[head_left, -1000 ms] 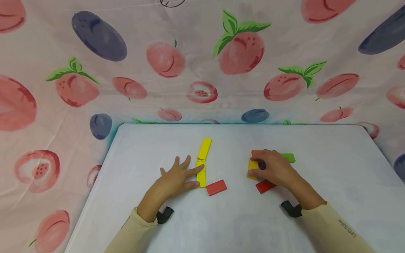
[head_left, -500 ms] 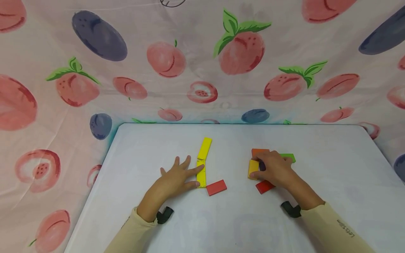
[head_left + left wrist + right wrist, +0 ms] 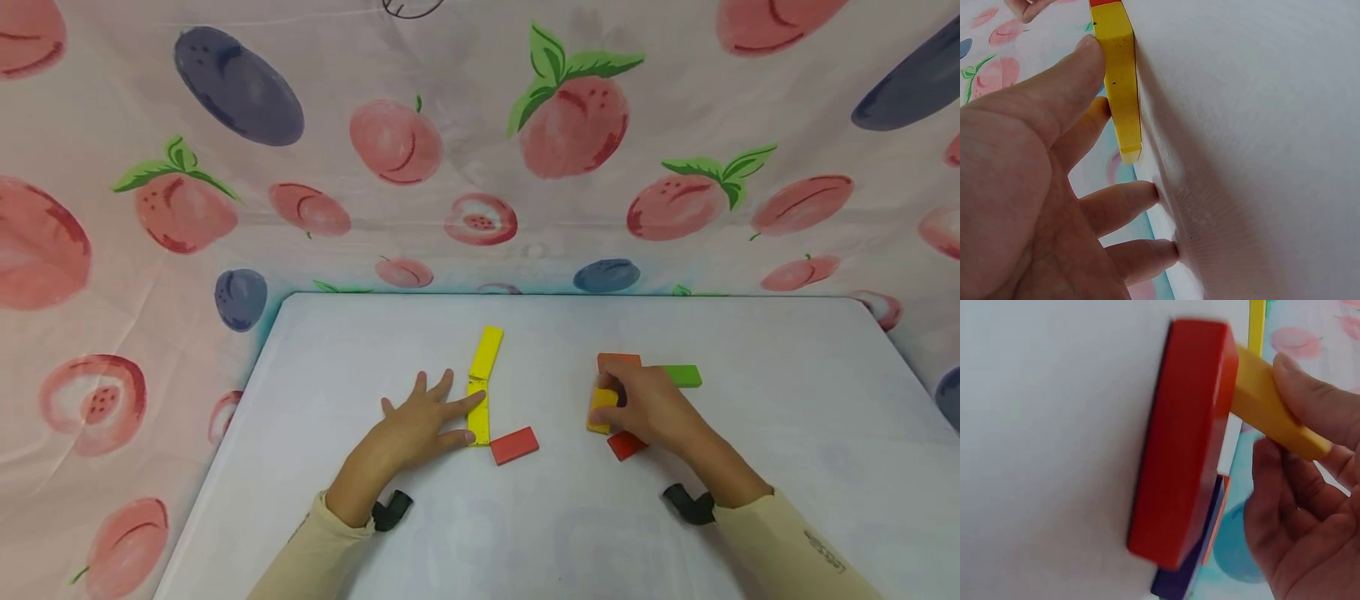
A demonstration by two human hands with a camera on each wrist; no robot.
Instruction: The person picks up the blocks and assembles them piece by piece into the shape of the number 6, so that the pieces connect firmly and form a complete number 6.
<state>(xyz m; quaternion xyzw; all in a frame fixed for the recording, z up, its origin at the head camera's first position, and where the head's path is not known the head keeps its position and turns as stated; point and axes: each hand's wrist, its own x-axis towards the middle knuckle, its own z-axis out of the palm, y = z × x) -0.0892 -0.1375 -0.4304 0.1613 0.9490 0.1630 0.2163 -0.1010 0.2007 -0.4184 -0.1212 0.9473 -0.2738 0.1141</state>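
My right hand (image 3: 663,404) pinches a deep-yellow block (image 3: 604,398) between thumb and fingers, at the left side of a loose group of blocks. In the right wrist view that yellow block (image 3: 1272,409) slants behind a red block (image 3: 1185,437), with a purple block (image 3: 1175,581) lower down. My left hand (image 3: 411,427) lies with fingers spread, its thumb and index finger touching a bright yellow block (image 3: 478,423). A second bright yellow block (image 3: 487,352) meets the far end of that one at a slight angle. Another red block (image 3: 514,446) lies by its near end.
An orange block (image 3: 619,360) and a green block (image 3: 682,376) lie beyond my right hand, the green one partly covered. All the blocks are on a white table (image 3: 360,333). A fruit-patterned cloth (image 3: 480,150) hangs behind it.
My right hand has shifted the deep-yellow block slightly nearer to me. The purple block, visible earlier under that hand in the head view, is now hidden there. My left hand has stayed put.
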